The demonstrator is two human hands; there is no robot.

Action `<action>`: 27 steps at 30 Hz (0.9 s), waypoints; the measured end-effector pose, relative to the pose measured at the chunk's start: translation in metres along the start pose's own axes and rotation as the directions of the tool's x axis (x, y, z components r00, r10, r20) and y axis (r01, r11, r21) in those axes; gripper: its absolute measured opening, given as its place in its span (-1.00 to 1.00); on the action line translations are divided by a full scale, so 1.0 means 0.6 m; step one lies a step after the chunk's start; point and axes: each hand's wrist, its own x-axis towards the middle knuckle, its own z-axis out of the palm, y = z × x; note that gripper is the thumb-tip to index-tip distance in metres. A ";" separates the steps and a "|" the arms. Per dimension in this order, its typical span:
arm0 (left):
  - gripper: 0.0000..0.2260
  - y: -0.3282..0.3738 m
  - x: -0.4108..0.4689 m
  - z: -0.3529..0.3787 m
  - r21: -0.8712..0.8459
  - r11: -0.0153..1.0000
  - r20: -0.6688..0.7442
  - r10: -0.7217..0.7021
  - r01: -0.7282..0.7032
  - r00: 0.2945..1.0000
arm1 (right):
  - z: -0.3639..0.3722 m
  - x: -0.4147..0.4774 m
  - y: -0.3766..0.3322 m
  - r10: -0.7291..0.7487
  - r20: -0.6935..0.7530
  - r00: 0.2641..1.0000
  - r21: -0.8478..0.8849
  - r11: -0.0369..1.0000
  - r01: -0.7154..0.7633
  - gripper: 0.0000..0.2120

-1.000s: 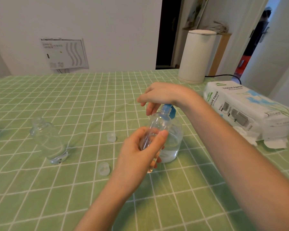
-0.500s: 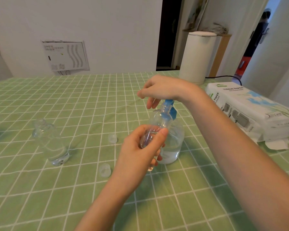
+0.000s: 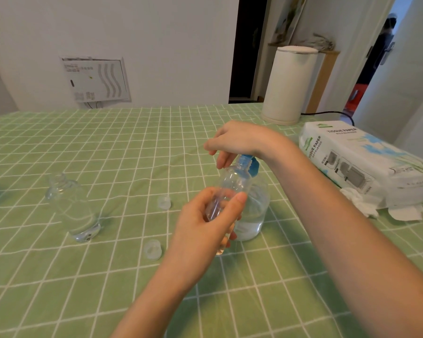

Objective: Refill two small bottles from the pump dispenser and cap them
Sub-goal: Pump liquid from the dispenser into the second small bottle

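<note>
The dispenser point(image 3: 254, 215) stands upright on the green checked cloth point(image 3: 108, 147) near the middle of the table, clear, with liquid in its lower part and a blue pump head point(image 3: 249, 163) on top. The right hand point(image 3: 237, 140) rests over that pump head from above, palm down, its fingers relaxed and drooping toward the left, a little apart and gripping nothing. The left hand point(image 3: 205, 225) grips the held bottle point(image 3: 233, 184) around its lower body, thumb on the near side and fingers curled behind. It is tilted, with its open neck up against the pump head, just in front of the dispenser and off the cloth. Whether liquid is flowing cannot be told. The second bottle point(image 3: 73, 208) stands uncapped on the cloth well to the left, with some liquid at its base. The far cap point(image 3: 163, 202) and the near cap point(image 3: 152, 250) lie on the cloth between that bottle and the hands, apart from each other. To the right lies a tissue pack point(image 3: 357, 162) with crumpled tissue point(image 3: 359, 203) beside it, and a white cylinder point(image 3: 288, 86) stands behind.
</note>
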 end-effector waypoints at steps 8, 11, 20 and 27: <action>-0.63 -0.002 0.002 0.000 0.016 1.000 -0.006 0.007 -0.007 1.000 | -0.005 0.001 -0.002 -0.030 -0.054 0.998 -0.051 0.998 0.027 -0.66; -0.65 0.000 0.002 -0.001 0.032 0.999 -0.005 0.024 -0.024 1.000 | -0.017 0.001 -0.009 -0.067 -0.095 0.993 -0.073 0.996 0.060 -0.65; -0.65 0.001 0.004 0.002 0.024 0.999 -0.004 0.021 -0.021 1.000 | -0.015 0.001 -0.007 -0.033 -0.052 0.998 0.022 0.999 0.034 -0.73; -0.62 -0.004 0.003 0.004 0.001 1.000 -0.012 0.003 -0.003 1.000 | 0.003 0.003 0.002 -0.010 -0.022 1.000 0.015 1.000 0.010 -0.72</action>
